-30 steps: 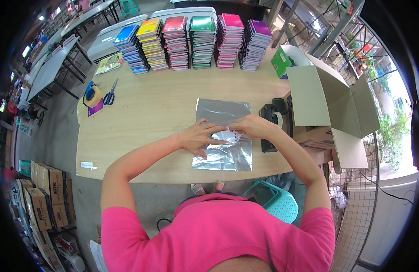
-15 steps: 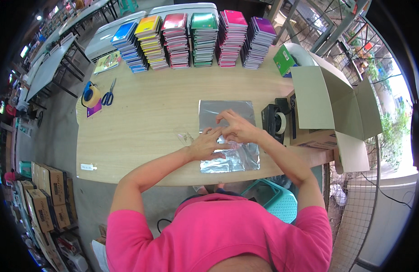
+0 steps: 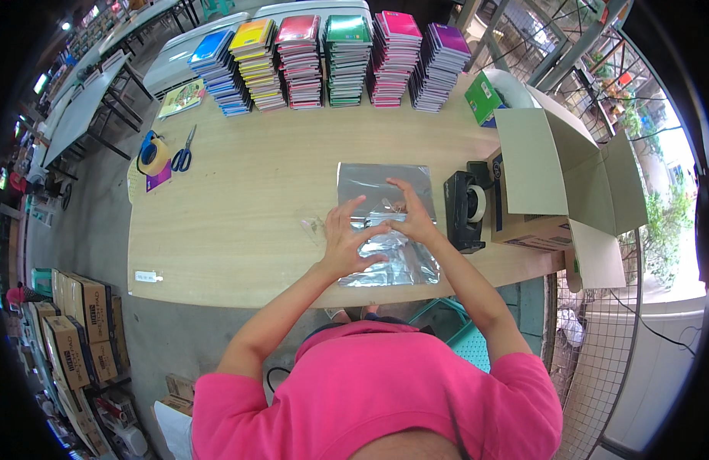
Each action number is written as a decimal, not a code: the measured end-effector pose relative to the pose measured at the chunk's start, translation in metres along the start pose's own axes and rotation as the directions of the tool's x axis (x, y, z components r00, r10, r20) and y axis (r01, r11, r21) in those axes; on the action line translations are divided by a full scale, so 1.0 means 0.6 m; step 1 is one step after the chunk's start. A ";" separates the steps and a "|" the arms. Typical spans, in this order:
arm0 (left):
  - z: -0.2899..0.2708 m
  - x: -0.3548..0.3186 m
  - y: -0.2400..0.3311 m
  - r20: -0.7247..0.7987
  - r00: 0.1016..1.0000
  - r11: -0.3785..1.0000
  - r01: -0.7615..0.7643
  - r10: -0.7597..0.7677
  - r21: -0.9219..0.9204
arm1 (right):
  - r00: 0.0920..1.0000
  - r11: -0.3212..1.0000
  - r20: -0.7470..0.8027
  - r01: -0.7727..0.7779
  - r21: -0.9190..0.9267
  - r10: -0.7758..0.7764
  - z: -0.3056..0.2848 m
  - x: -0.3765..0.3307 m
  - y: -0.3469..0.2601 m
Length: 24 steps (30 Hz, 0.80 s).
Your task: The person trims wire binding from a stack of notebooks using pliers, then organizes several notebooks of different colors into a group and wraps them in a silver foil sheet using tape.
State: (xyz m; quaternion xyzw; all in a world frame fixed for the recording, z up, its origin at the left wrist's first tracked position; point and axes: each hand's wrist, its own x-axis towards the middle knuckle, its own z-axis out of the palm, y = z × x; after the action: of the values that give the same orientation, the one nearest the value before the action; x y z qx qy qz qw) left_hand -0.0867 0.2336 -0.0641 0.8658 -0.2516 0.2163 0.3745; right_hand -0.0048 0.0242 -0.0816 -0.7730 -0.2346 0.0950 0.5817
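A shiny, clear-to-silvery plastic sheet or flat bag (image 3: pixel 404 264) lies on the table in front of me, wrinkled in its nearer half and smoother at the far end. My left hand (image 3: pixel 345 244) is over its left side, with fingers spread and the thumb reaching toward the right hand. Over the middle of the plastic, my right hand (image 3: pixel 416 221) has its index finger stretched forward and its thumb pointing left. Both hands look open, and I see nothing held in either. A small crumpled clear scrap (image 3: pixel 312 230) sits left of my left hand.
A black tape dispenser (image 3: pixel 463 213) stands right of the plastic, beside an open cardboard box (image 3: pixel 534 226). Several stacks of coloured notebooks (image 3: pixel 299 65) line the far edge. Scissors (image 3: pixel 183 157) and a yellowish tape roll (image 3: pixel 156 157) lie at left. A teal basket (image 3: pixel 471 341) is below the table.
My hands, close together and bent over the plastic before, have opened out. The left hand's fingers now point forward and the right index finger has straightened. The plastic stays in nearly the same place.
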 end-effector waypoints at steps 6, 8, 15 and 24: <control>0.061 -0.003 -0.017 -0.126 0.973 0.979 0.179 -0.191 -0.098 | 0.902 0.825 -0.229 -0.201 0.528 0.366 -0.024 -0.001 0.018; 0.074 0.000 -0.015 -0.106 0.950 0.935 0.264 -0.295 -0.235 | 0.890 0.828 -0.234 -0.230 0.511 0.392 -0.033 -0.008 0.026; 0.082 0.021 -0.012 0.154 0.853 0.774 0.518 -0.498 -0.365 | 0.950 0.935 -0.137 -0.239 0.261 0.281 -0.019 0.001 -0.015; 0.113 0.008 -0.018 0.047 0.780 0.474 0.426 -0.624 -0.771 | 0.967 0.959 -0.149 0.172 -0.224 -0.208 0.009 -0.079 -0.007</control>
State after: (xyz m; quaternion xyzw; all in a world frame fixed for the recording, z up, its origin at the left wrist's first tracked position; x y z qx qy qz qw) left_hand -0.0639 0.1872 -0.1098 0.6340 0.0103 0.0698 0.7701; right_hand -0.0496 0.0072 -0.0856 -0.8091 -0.2657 -0.0535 0.5214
